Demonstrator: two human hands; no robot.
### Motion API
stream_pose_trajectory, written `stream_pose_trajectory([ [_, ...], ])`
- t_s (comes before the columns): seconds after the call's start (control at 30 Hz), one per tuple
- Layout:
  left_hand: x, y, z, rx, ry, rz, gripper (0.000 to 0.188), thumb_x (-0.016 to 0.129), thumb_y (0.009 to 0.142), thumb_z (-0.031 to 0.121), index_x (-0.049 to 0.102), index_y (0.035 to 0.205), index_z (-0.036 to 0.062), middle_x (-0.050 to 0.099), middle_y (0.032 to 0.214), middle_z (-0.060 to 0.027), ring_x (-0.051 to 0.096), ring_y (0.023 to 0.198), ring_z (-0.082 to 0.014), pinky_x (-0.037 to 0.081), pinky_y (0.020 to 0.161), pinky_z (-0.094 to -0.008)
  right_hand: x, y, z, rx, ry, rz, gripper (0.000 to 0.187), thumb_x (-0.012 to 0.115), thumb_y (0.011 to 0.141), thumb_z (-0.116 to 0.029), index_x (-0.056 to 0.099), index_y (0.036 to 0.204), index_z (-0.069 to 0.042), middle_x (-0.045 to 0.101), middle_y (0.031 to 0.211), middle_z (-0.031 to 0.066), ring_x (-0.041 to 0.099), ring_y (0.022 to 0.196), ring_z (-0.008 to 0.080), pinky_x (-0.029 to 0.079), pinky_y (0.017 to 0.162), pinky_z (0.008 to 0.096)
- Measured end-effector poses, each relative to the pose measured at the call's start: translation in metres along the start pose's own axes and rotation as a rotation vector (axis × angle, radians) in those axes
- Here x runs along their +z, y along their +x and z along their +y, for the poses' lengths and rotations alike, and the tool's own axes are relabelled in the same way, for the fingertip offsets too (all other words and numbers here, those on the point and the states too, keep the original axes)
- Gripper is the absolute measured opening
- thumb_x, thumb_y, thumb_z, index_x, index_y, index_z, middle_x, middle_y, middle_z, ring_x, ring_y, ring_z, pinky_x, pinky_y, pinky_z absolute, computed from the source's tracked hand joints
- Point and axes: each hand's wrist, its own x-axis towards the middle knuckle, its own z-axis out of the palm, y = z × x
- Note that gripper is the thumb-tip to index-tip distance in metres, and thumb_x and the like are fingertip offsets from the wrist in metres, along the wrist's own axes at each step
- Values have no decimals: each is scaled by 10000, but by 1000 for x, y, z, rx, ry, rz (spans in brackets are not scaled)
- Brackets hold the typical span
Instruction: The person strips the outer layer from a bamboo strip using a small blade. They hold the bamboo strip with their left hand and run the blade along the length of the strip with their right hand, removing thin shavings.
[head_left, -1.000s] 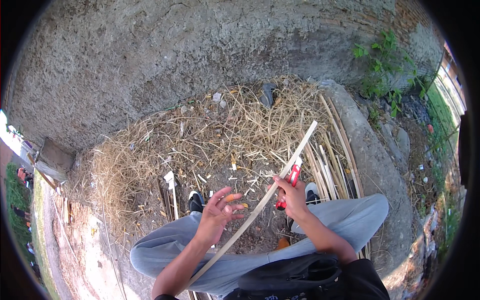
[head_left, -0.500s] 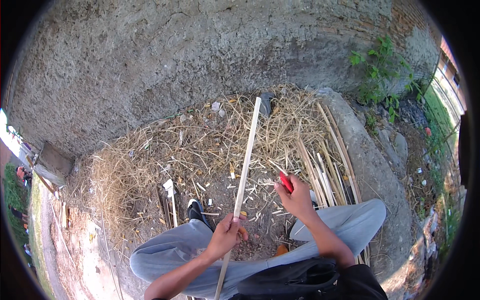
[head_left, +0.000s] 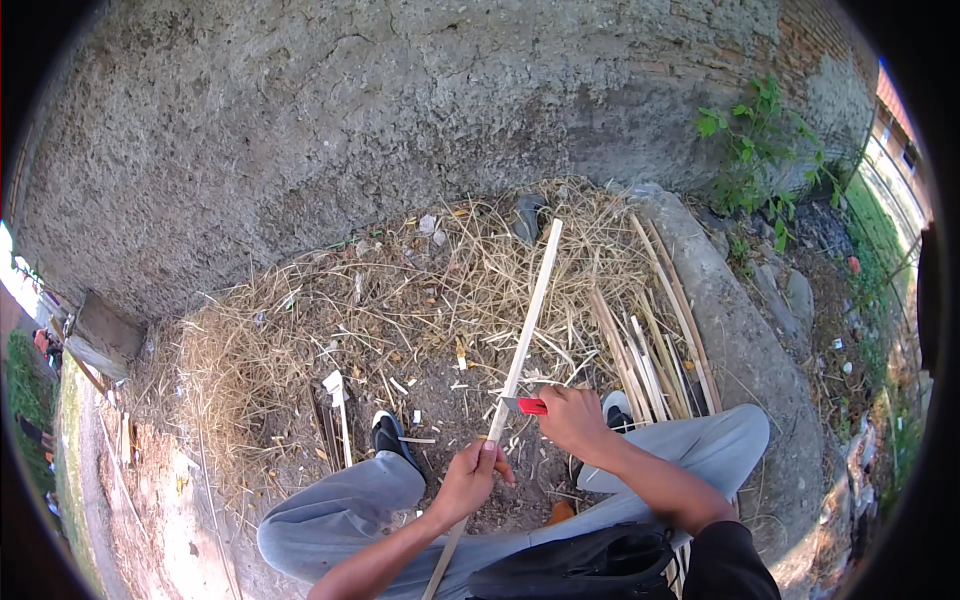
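My left hand (head_left: 468, 482) grips a long, flat, pale wooden strip (head_left: 532, 318) that slants from between my legs up toward the straw. In my right hand (head_left: 577, 420) is a red-handled utility knife (head_left: 530, 406), gripped in closed fingers. Its blade meets the right edge of the strip a little above my left hand. Whether the blade is cutting in cannot be made out. Small pale wood shavings (head_left: 520, 425) lie scattered on the soil below the strip.
Beside my right knee lies a bundle of wooden strips (head_left: 645, 370). Dry straw (head_left: 235, 350) covers ground along the rough wall (head_left: 400, 110). A grey stone (head_left: 527, 219) sits by the wall, and a concrete edge (head_left: 740, 310) runs along the right. A leafy plant (head_left: 765, 130) grows there.
My right hand has moved left and down, bringing the knife from beside the strip onto its edge. The strip's far end has swung to the right, and my left hand has shifted slightly right.
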Motion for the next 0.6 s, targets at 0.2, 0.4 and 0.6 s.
stream_pose_trajectory([
  [0.2,8,8,-13,78,197,95,288,354,1067,225,525,995,4,702,773,-97,531,530,-121,449,546,-311,18,4,1,105,-89,-103,171,572,833,-154,678,935,-66,686,709,207,687,659,396,538,643,528],
  [0.4,9,6,-4,20,398,107,190,413,1025,161,472,1035,-19,700,852,-212,699,786,-388,537,700,-483,31,4,2,146,-134,-122,172,599,850,-217,695,858,-75,667,661,200,672,622,401,529,616,529],
  [0.6,1,3,-24,86,612,101,183,443,991,122,416,1086,-32,664,868,-277,631,766,-506,481,682,-597,24,7,-11,116,-137,-236,178,529,846,-120,661,914,-21,673,685,230,699,670,391,541,638,529],
])
